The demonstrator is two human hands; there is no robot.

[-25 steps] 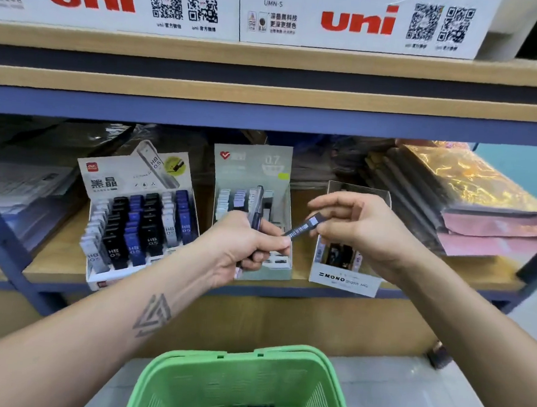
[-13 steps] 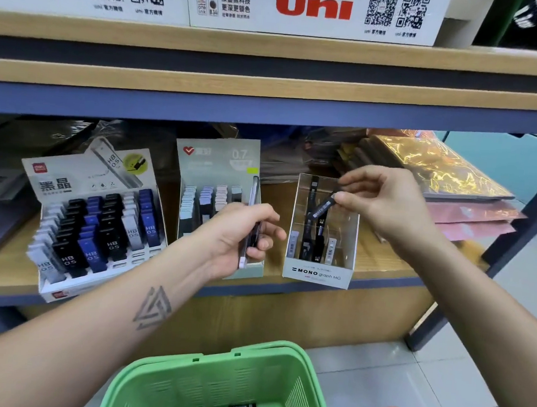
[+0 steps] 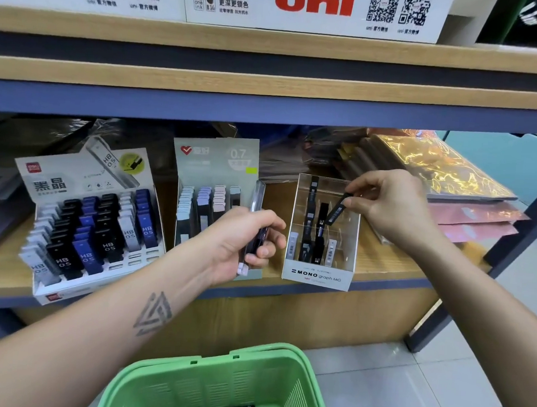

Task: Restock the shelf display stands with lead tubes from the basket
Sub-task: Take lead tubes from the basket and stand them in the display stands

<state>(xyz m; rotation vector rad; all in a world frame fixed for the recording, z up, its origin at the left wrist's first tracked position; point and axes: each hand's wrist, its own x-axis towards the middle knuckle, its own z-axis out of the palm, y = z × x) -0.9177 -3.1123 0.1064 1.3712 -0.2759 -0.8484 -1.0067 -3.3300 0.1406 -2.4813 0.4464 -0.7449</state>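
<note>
Right hand (image 3: pixel 397 209) has lowered a flat black tube (image 3: pixel 336 209) into the clear stand (image 3: pixel 319 275).

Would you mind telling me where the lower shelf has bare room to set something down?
Bare wood lies right of the MONO stand, before the pink packets. The gap between the 0.7 stand and MONO is narrow. The black-and-blue stand crowds the left.

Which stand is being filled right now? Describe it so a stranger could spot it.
On the wooden shelf, three stands sit in a row. It is the rightmost one, the clear plastic stand, under the right hand. Unlike its cardboard neighbours, it is see-through and labelled MONO graph MG.
</note>
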